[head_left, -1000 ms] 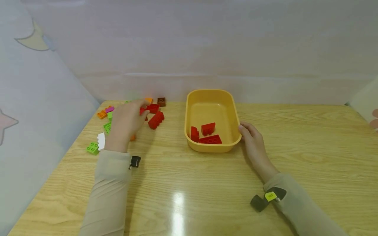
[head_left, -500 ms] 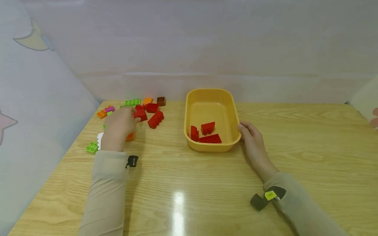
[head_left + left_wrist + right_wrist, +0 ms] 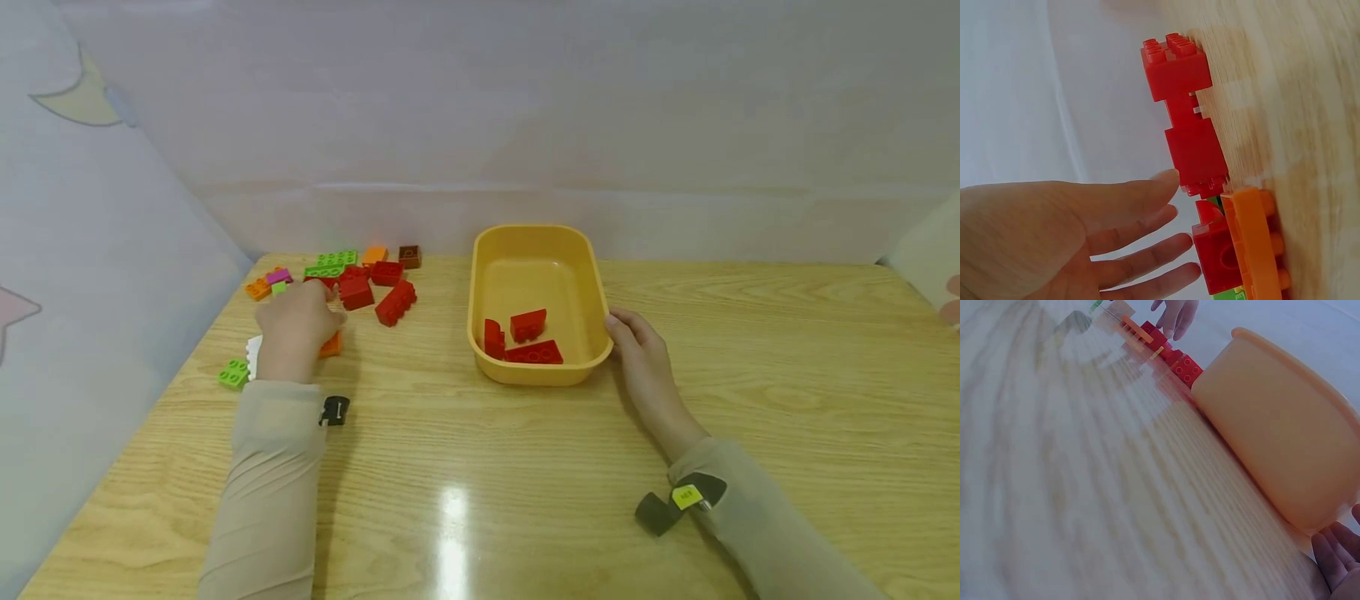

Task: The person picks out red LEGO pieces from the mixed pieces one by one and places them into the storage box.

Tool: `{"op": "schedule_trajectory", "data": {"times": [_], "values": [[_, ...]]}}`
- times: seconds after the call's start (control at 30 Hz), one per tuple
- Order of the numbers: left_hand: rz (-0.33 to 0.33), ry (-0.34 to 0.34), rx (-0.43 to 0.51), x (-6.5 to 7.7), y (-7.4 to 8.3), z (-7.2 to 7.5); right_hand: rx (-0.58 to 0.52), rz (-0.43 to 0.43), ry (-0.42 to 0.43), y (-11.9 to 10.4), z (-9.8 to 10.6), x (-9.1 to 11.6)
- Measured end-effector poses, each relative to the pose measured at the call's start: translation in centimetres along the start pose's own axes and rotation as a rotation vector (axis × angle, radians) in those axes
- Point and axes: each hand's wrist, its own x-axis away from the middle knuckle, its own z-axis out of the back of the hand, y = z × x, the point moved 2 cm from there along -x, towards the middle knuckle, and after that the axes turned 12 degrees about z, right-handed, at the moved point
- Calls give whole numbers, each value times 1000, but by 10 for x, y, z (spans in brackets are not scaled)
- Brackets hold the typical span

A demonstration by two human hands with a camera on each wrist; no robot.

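My left hand (image 3: pixel 292 329) is low over a pile of toy building bricks on the left of the table. In the left wrist view its fingers (image 3: pixel 1147 256) are fairly straight, with the thumb tip right at a red brick (image 3: pixel 1197 153) and the fingertips close to another red brick (image 3: pixel 1217 259). Nothing shows between thumb and fingers. My right hand (image 3: pixel 647 371) holds the near right corner of a yellow plastic bin (image 3: pixel 540 375), thumb at the rim and fingers against the outer wall. Inside the bin lie red bricks (image 3: pixel 528 326).
Around the left hand lie green bricks (image 3: pixel 234 375), a white brick (image 3: pixel 253 354), orange bricks (image 3: pixel 331 345) and a brown brick (image 3: pixel 409 257). A long red brick (image 3: pixel 396 302) lies nearest the bin. Behind the wooden table (image 3: pixel 420 467) rises a pale wall covering (image 3: pixel 525 125).
My left hand has moved left and toward me across the pile, uncovering red and green bricks. The red brick by its fingertips now lies among the others. My right hand and the bin stay put.
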Motion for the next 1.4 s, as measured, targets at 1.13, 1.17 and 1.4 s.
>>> {"op": "schedule_trajectory", "data": {"times": [1.13,1.17,1.4], "values": [[23,108,92,0,-1,-1,-30,-6,11,0,1,-1],[15,118,93,0,0,-1,-29,-5,10,0,1,0],[-42,170,86,6,5,0,-8,-12,-2,0,0,-1]]}}
